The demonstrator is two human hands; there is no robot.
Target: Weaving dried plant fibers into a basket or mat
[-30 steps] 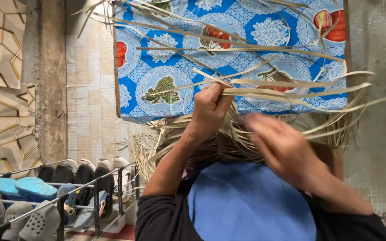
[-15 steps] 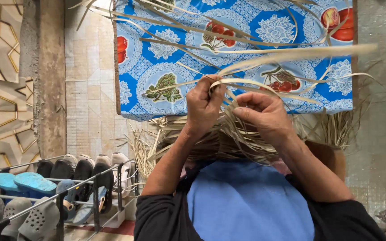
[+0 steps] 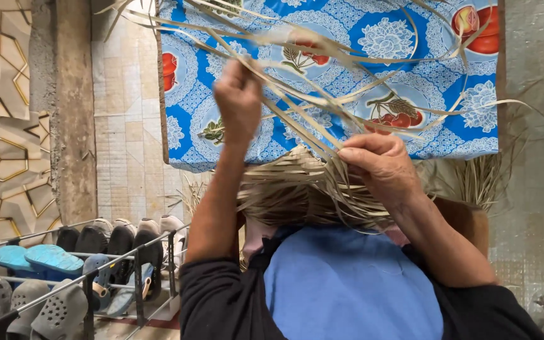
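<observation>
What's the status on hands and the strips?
Left hand raised, gripping one strip. Right hand pinching the woven bundle. Loose strips fan across the blue cloth; nothing blocking.

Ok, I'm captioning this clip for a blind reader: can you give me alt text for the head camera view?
A person's left hand lifts thin dried leaf strips while the right hand holds down a partly woven bundle of strips on their lap. Beyond hangs a blue floral cloth; a metal shoe rack with sandals stands at lower left.
</observation>
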